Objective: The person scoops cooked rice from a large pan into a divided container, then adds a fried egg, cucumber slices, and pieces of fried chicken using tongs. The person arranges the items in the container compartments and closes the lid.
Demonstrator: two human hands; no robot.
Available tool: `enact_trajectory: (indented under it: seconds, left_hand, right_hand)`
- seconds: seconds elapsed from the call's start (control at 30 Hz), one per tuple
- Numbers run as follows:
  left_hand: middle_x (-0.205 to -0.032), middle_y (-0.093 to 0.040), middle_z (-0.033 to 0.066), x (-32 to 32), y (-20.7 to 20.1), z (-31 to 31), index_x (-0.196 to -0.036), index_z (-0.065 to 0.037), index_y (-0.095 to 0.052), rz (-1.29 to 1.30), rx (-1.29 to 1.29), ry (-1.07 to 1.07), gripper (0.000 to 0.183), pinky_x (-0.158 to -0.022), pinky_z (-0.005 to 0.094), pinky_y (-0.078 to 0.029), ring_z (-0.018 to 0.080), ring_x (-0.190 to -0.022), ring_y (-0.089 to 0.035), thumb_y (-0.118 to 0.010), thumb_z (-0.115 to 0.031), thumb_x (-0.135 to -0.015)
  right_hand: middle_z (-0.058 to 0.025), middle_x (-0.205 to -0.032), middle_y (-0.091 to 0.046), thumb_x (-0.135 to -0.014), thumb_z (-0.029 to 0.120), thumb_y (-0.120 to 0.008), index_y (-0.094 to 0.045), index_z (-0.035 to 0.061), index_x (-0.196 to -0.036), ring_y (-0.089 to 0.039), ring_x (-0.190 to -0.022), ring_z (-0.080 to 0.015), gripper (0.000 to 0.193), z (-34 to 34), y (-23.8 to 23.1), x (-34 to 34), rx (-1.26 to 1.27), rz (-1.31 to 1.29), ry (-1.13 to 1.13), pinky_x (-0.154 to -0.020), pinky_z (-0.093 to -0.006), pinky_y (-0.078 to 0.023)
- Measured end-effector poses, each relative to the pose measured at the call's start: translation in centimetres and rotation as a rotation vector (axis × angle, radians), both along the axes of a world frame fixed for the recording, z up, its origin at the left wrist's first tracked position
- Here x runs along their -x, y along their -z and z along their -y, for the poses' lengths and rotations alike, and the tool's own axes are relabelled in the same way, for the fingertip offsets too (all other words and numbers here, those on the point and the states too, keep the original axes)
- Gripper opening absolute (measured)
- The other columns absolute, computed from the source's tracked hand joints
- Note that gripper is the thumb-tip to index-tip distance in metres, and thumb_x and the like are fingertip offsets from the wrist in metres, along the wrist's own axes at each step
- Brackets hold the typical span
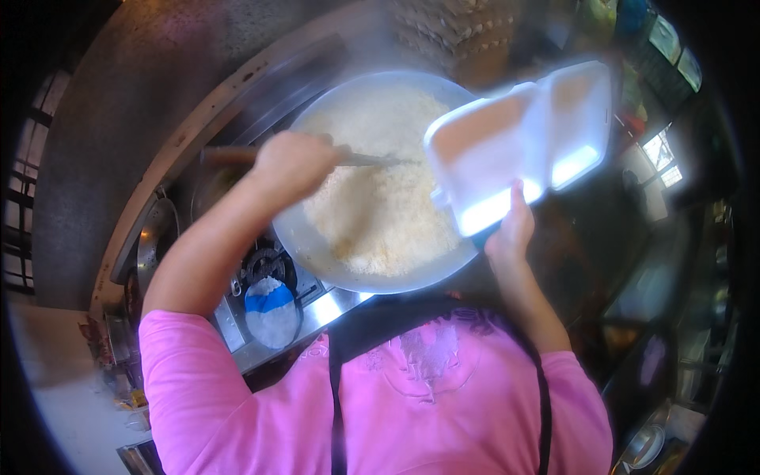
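A large round wok (294,233) holds a wide heap of pale, grainy food that looks like rice (380,210), with steam hazing it. My left hand (297,162) is closed around a wooden-handled spatula (368,160). Its handle sticks out to the left of my fist, and its metal end reaches over the food; the tip is lost in haze. At the right rim of the wok, my right hand (511,229) grips a white foam takeout box (487,154) from below. The box is tilted with its lid open, and no food shows inside it.
A gas burner (267,265) sits left of the wok on a metal stove. Near it, at the front edge, lies a rounded white-and-blue thing (271,313). Stacked pale items (455,32) stand at the back. A pan (158,233) is at the far left.
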State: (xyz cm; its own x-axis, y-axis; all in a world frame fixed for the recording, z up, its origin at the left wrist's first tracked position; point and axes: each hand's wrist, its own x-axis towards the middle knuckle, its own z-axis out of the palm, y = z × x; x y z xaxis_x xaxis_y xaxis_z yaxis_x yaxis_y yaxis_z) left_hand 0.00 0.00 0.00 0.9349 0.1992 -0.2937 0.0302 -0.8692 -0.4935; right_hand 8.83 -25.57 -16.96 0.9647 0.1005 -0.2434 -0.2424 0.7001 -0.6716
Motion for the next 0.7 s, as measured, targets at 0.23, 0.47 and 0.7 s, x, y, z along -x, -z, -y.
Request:
enact_trajectory:
  seconds: [0.23, 0.47, 0.7]
  left_hand:
    - [-0.096, -0.069, 0.0092, 1.4, -7.0, -7.4, -0.114, -0.024, -0.068, 0.372, 0.120, 0.002, 0.031, -0.079, 0.0430, -0.052, 0.0318, -0.091, -0.065, -0.063, -0.023, -0.083]
    - [-0.081, -0.067, 0.0171, 6.7, -1.6, -12.8, -0.108, -0.005, -0.066, 0.305, 0.255, -0.216, 0.028, -0.066, 0.0428, -0.052, 0.0332, -0.075, -0.067, -0.061, -0.020, -0.084]
    - [-0.064, -0.058, 0.0045, 14.0, 0.3, -7.2, -0.093, 0.000, -0.066, -0.021, 1.176, -1.119, 0.021, -0.036, 0.0256, -0.038, 0.0092, -0.041, -0.049, -0.059, -0.021, -0.093]
  right_hand:
    - [-0.0144, -0.120, -0.058, -0.097, 0.030, -0.055, -0.050, -0.0089, -0.124, -0.056, -0.110, -0.0232, 0.048, -0.2, 0.1, -2.6, 0.178, 0.045, -0.056, -0.095, -0.0354, -0.044]
    - [-0.0161, -0.121, -0.058, -0.098, 0.030, -0.054, -0.050, -0.0102, -0.123, -0.057, -0.109, -0.0231, 0.048, -0.7, 1.0, -9.3, 0.240, 0.184, -0.192, -0.094, -0.0347, -0.045]
    - [-0.0138, -0.123, -0.058, -0.097, 0.026, -0.055, -0.050, -0.0090, -0.126, -0.058, -0.110, -0.0223, 0.046, -1.7, 1.0, -11.4, 0.254, 0.127, -0.170, -0.095, -0.0344, -0.045]
